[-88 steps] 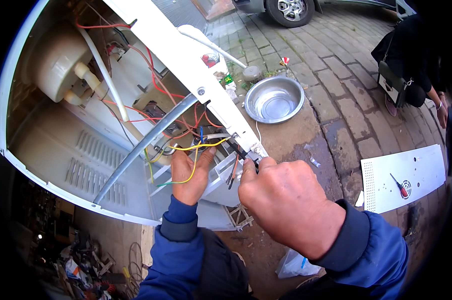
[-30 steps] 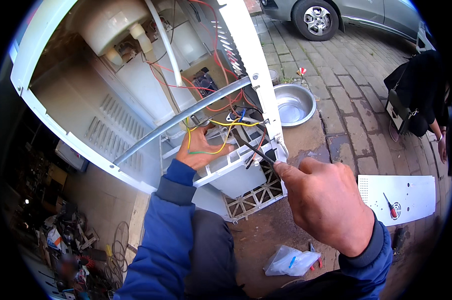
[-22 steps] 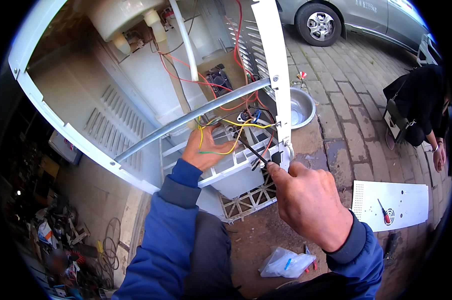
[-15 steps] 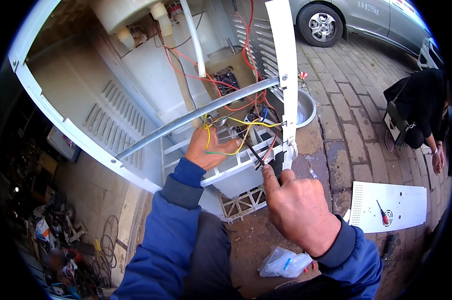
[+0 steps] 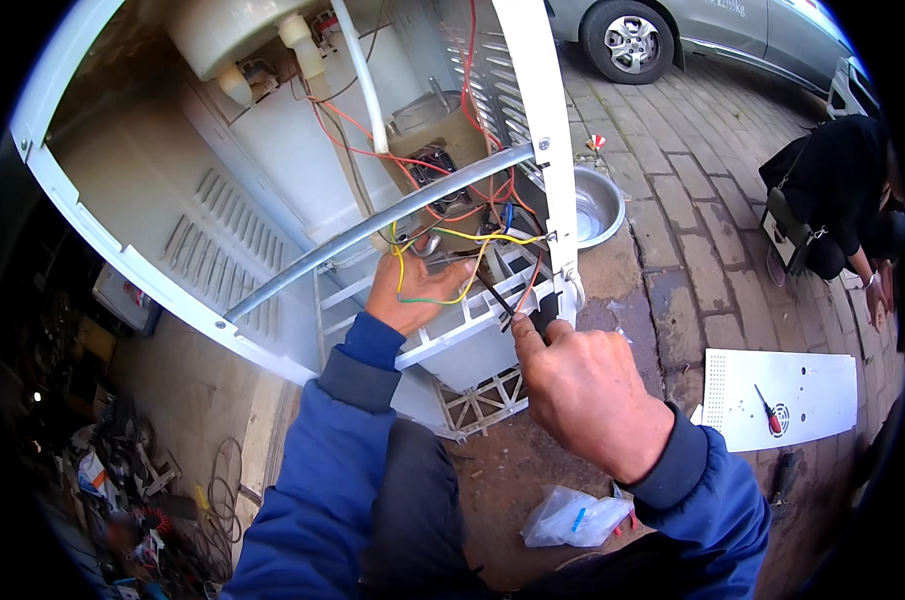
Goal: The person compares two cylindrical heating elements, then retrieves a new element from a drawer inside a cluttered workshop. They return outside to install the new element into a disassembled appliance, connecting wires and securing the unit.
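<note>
A white cabinet stands open before me, its inside crossed by a grey metal bar. Below the bar, my left hand reaches in among the wires. Its fingers are bent toward the thumb around a small greyish part that I cannot make out. A yellow-green wire loops across this hand. At the front right corner my right hand is closed on a thin dark rod-like tool, which slants up and left into the wiring. The grip hides the tool's other end.
Red wires hang inside the cabinet. A metal basin stands behind its right post. On the paving lie a white panel with a screwdriver on it and a plastic bag. Another person bends down at the right; clutter fills the lower left.
The view has shifted slightly, so the cabinet sits a little farther left. Both hands keep nearly the same places, and the right one still grips the dark tool.
</note>
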The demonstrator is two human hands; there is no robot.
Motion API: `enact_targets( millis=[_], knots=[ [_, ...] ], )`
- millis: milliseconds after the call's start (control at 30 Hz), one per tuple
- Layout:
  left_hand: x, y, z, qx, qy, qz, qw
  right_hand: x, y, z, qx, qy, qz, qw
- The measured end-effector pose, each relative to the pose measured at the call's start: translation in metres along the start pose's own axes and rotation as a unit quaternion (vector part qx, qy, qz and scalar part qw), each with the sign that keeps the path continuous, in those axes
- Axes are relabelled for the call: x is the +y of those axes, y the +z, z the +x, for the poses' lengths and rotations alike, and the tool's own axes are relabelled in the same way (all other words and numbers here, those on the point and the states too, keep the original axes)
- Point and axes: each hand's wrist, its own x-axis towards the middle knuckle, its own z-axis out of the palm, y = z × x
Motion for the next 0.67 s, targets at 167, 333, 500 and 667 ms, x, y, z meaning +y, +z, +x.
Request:
enact_targets(
  millis=[167, 333, 500, 667],
  knots=[
    [-0.004, 0.004, 0.002, 0.013, -0.003, -0.003, 1.0, 0.002, 0.006, -0.003, 0.027, -0.007, 0.011, 1.0],
    [0.001, 0.006, 0.001, 0.029, -0.009, 0.075, 0.997, 0.003, 0.01, -0.004, 0.061, -0.016, 0.018, 0.998],
    [-0.005, 0.008, 0.007, 0.07, 0.062, 0.113, 0.989, -0.001, 0.023, -0.004, 0.069, -0.006, -0.016, 0.997],
    [-0.01, 0.005, 0.011, 0.044, 0.012, 0.054, 0.998, 0.005, 0.02, -0.003, 0.078, -0.008, 0.011, 0.997]
  ],
)
